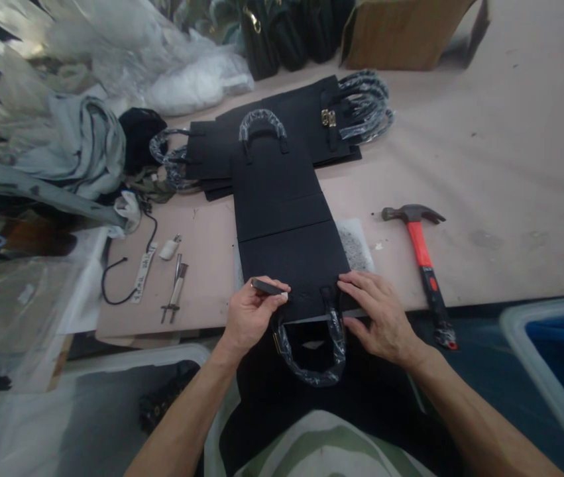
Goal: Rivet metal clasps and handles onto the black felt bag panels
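Long flat black panel [282, 199] on beige tabletop [490, 165], long axis running away from the person, near plastic-wrapped black loop handle [311, 379] pointing back, left hand [250, 311] pinching short dark bar [266, 287], right hand [380, 315] at panel's right edge, whether clasping, I cannot tell

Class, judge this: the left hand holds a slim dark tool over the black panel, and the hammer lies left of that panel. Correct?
Not quite: the hammer lies right of the black panel, as the head view shows. The left hand does hold a slim dark tool over the panel.
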`<state>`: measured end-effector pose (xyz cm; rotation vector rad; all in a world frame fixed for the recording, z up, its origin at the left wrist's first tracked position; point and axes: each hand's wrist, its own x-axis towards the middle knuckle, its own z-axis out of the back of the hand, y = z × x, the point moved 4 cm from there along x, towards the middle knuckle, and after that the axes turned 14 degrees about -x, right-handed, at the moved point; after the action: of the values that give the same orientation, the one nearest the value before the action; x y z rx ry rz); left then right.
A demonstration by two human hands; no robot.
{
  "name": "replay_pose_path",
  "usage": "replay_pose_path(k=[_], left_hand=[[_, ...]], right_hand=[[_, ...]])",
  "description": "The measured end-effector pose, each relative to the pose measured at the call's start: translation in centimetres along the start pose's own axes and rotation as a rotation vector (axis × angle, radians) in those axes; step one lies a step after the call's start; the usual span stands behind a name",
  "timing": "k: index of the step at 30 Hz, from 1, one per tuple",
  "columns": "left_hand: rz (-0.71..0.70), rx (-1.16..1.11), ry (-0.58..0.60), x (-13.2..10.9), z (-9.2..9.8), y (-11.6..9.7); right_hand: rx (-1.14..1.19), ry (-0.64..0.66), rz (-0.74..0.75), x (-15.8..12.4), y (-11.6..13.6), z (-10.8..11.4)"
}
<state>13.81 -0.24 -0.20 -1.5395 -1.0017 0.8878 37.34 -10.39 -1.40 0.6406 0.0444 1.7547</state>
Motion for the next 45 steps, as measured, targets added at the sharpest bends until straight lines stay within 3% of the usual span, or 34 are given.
replay_pose_path(k=[16,23,37,45], left_hand=[[-0.023,0.038,-0.021,-0.1,-0.4,0.2],[-0.061,0.021,-0.133,-0.2,-0.2,0.3],[-0.039,0.061,-0.042,-0.2,-0.6,0.4],[-0.265,0.355,0.032,-0.6,-1.5,-0.4]], right_hand=[[0.013,-0.014,-0.006,-0.1,0.0,0.1],[0.017,-0.021,-0.001,-0.1,-0.1,-0.1],[0.017,-0.024,-0.005,-0.1,-0.1,0.0],[0.017,-0.023,-0.004,-0.1,-0.1,0.0]])
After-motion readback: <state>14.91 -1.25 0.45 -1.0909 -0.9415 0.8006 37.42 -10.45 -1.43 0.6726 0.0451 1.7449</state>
